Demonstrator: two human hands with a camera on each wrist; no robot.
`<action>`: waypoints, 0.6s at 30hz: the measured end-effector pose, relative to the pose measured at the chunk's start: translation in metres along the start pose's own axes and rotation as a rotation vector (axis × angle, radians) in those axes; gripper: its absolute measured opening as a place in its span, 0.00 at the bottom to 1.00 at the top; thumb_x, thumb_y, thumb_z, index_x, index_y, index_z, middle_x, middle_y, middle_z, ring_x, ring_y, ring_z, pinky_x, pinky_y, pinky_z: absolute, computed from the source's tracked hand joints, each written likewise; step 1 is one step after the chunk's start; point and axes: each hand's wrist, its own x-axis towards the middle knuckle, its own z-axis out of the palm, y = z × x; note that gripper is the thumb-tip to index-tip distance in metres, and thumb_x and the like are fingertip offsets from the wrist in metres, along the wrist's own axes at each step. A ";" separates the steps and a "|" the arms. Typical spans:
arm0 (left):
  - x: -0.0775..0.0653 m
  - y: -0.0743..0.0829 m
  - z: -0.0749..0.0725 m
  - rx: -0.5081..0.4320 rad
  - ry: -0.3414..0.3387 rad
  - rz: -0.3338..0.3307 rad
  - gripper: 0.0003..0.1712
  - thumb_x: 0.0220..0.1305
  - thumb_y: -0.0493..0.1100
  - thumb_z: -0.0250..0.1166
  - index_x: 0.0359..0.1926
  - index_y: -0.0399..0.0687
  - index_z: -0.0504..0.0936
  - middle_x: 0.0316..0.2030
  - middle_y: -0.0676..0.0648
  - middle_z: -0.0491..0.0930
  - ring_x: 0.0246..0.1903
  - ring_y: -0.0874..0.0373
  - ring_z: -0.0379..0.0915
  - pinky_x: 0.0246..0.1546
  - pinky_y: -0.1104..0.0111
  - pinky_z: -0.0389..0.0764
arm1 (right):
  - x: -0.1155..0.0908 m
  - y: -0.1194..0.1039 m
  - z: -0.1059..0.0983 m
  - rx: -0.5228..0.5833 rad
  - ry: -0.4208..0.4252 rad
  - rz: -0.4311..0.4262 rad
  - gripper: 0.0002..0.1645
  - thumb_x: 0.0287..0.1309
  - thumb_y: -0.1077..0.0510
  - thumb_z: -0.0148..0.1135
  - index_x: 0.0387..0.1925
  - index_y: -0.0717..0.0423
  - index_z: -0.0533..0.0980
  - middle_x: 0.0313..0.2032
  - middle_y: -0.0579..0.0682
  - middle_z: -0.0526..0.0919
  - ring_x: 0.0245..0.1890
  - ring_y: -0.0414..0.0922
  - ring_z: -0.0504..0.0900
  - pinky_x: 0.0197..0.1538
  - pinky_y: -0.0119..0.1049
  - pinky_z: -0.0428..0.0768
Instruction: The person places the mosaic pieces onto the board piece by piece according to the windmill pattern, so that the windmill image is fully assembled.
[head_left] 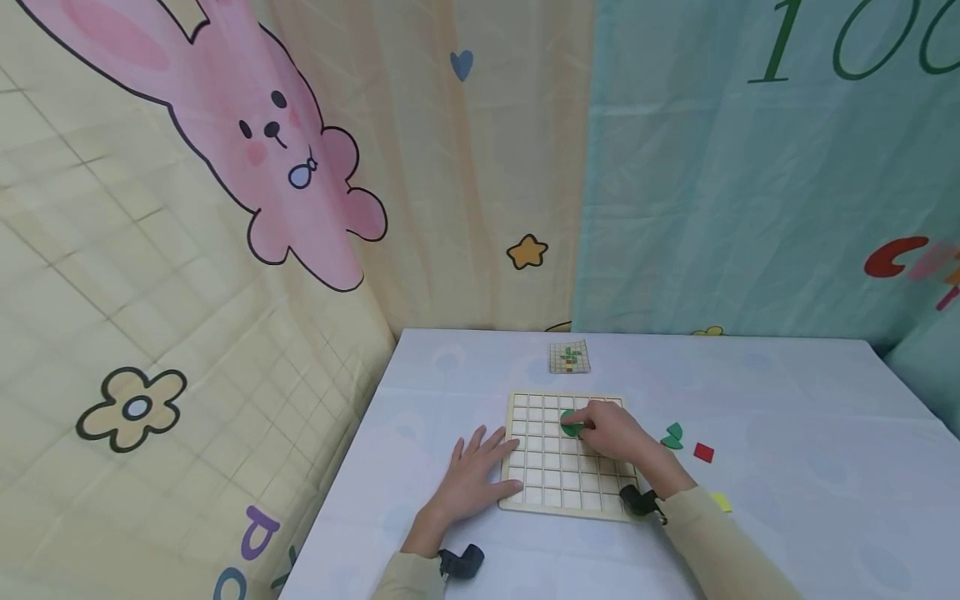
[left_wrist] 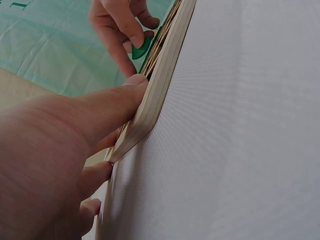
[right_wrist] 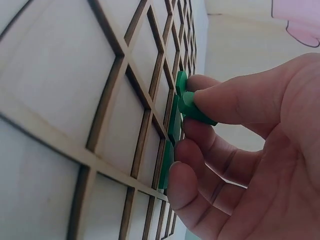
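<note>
A wooden grid board [head_left: 551,479] with raised strips and white square cells lies on the table. My left hand [head_left: 472,475] rests at its left side, fingers spread, with the thumb [left_wrist: 117,107] against the board's edge in the left wrist view. Over the board's upper right part, my right hand [head_left: 615,429] pinches a small green leaf-shaped piece [right_wrist: 195,107] between thumb and finger. Several green pieces [right_wrist: 173,120] sit in the cells just beneath it, partly hidden by the fingers in the head view.
Right of the board lie two green pieces [head_left: 672,436], a red square [head_left: 703,452] and a yellow piece [head_left: 722,502], partly covered by the right sleeve. A small pattern card [head_left: 568,357] lies beyond the board. Printed curtains hang behind the white-covered table [head_left: 810,467].
</note>
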 end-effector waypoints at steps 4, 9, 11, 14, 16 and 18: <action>0.000 -0.001 0.001 0.003 0.001 0.001 0.40 0.65 0.67 0.63 0.74 0.62 0.68 0.77 0.52 0.56 0.78 0.45 0.38 0.72 0.39 0.37 | -0.001 0.000 -0.001 -0.012 0.012 0.014 0.23 0.62 0.71 0.57 0.53 0.50 0.86 0.16 0.46 0.70 0.19 0.41 0.57 0.24 0.34 0.60; 0.000 -0.001 0.001 0.010 0.007 0.008 0.40 0.64 0.67 0.63 0.74 0.62 0.68 0.77 0.51 0.56 0.77 0.44 0.39 0.72 0.38 0.38 | 0.000 -0.002 -0.001 0.005 0.063 0.044 0.19 0.63 0.67 0.61 0.51 0.49 0.86 0.23 0.44 0.76 0.22 0.42 0.68 0.27 0.36 0.69; 0.000 -0.001 0.001 0.012 0.008 0.008 0.40 0.64 0.67 0.63 0.74 0.62 0.68 0.77 0.51 0.56 0.77 0.44 0.39 0.72 0.38 0.39 | 0.001 -0.002 0.000 0.021 0.080 0.036 0.17 0.62 0.67 0.62 0.49 0.50 0.86 0.27 0.43 0.78 0.25 0.42 0.72 0.29 0.38 0.73; 0.000 -0.001 0.001 0.012 0.011 0.012 0.40 0.64 0.66 0.63 0.74 0.61 0.68 0.77 0.51 0.57 0.77 0.44 0.39 0.72 0.38 0.39 | 0.002 -0.003 0.002 0.042 0.100 0.017 0.13 0.61 0.67 0.64 0.44 0.51 0.86 0.28 0.42 0.79 0.27 0.42 0.73 0.32 0.39 0.75; 0.000 -0.001 0.001 0.011 0.013 0.013 0.40 0.65 0.66 0.63 0.74 0.61 0.69 0.77 0.51 0.57 0.77 0.43 0.39 0.72 0.38 0.39 | 0.002 -0.004 0.003 0.055 0.109 0.005 0.11 0.60 0.67 0.66 0.41 0.51 0.86 0.28 0.42 0.79 0.28 0.42 0.74 0.33 0.39 0.76; 0.000 -0.002 0.001 0.011 0.018 0.018 0.40 0.65 0.66 0.63 0.74 0.60 0.69 0.76 0.50 0.57 0.77 0.43 0.40 0.71 0.37 0.39 | 0.002 -0.005 0.005 0.068 0.113 0.003 0.10 0.59 0.67 0.67 0.40 0.50 0.86 0.28 0.42 0.79 0.29 0.42 0.74 0.34 0.39 0.76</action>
